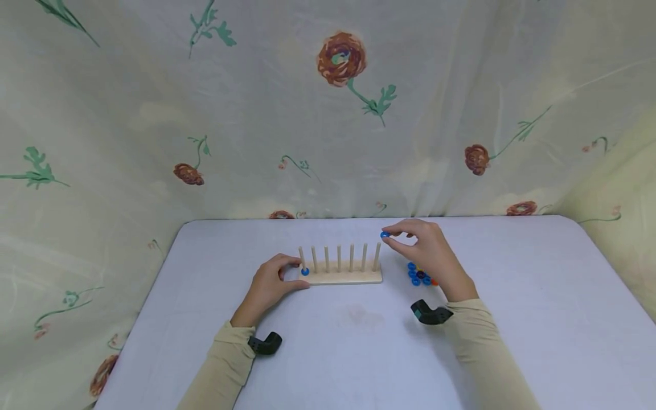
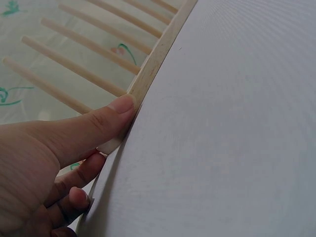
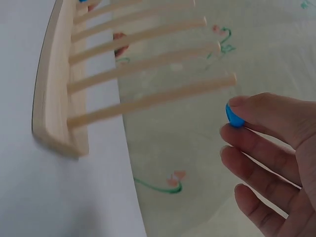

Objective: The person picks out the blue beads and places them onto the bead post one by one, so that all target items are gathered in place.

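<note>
A wooden peg board (image 1: 342,278) with several upright pegs stands on the table. One blue bead (image 1: 305,271) sits low on its leftmost peg. My left hand (image 1: 270,278) grips the board's left end, thumb along the front edge, as the left wrist view also shows around the wooden base (image 2: 148,74). Between thumb and index finger, my right hand (image 1: 427,245) pinches another blue bead (image 3: 234,116). That bead is up beside the top of the rightmost peg (image 3: 158,98), apart from it; the other fingers are loosely bent.
Right of the board, partly behind my right forearm, lies a cluster of beads (image 1: 416,274), mostly blue with some yellow, dark and orange. The white table (image 1: 328,353) ends at a flower-patterned cloth (image 1: 410,171) behind. Each wrist wears a black camera (image 1: 265,344).
</note>
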Demonstrator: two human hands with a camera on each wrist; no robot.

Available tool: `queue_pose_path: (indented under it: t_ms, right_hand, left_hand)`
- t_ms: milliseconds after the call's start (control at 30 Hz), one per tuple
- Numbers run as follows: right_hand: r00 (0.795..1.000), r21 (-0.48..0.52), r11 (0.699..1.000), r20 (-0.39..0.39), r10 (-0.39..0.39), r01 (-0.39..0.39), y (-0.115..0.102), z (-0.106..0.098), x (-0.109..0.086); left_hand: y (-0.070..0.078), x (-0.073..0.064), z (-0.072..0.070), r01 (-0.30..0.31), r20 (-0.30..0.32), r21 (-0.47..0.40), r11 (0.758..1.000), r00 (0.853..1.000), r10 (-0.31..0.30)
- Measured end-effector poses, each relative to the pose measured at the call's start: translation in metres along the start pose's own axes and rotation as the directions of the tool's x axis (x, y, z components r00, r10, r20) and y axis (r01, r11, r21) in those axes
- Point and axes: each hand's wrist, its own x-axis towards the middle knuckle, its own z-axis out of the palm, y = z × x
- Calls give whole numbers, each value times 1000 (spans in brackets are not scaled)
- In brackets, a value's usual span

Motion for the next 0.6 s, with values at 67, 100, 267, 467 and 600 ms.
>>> queue_pose_path:
  t_ms: [67, 100, 267, 467, 600]
  right_hand:
    - [999, 12, 999, -22, -29, 29, -6, 4, 3]
    - [999, 18, 999, -31, -39, 39, -8, 6, 4]
    - [998, 39, 998, -50, -47, 49, -19, 17, 10]
    - [998, 64, 997, -26, -52, 54, -35, 26, 17]
    - [999, 85, 995, -1, -51, 51, -46, 34, 22]
  left_hand:
    - [0, 0, 0, -4, 1, 0, 1000, 1000, 4]
    - [0, 0, 0, -6, 2, 1, 1000, 1000, 6]
    - [-1, 0, 0, -1, 7, -1, 1000, 1000, 1]
    - [-1, 0, -1, 6, 11, 2, 1000, 1000, -6]
    - [-1, 0, -1, 2, 8, 1, 1000, 1000, -2]
